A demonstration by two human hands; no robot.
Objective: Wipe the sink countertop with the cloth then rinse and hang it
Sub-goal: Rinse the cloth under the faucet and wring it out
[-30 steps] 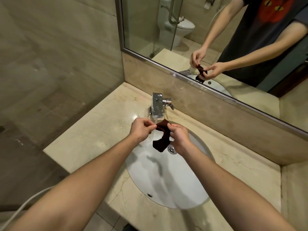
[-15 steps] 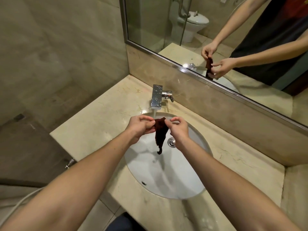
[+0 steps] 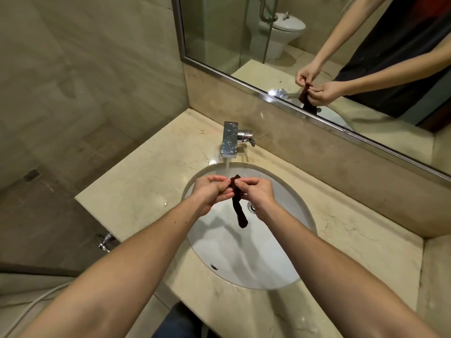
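Observation:
A small dark brown cloth (image 3: 238, 208) hangs as a twisted strip over the white oval sink basin (image 3: 246, 262). My left hand (image 3: 211, 190) and my right hand (image 3: 256, 191) both pinch its top end, close together above the basin. The chrome tap (image 3: 230, 140) runs a thin stream of water that falls just behind my left fingers and the cloth's top. The beige marble countertop (image 3: 136, 191) surrounds the basin and looks wet near the tap.
A mirror (image 3: 317, 45) spans the back wall above a marble splashback and reflects my arms and a toilet. The drain (image 3: 251, 206) sits by my right wrist. A tiled wall stands on the left, with a chrome valve (image 3: 105, 242) and hose below the counter edge.
My hands have come closer together on the cloth's top, and the cloth now hangs longer and narrower. The view has tilted down, and water is now visibly running from the tap.

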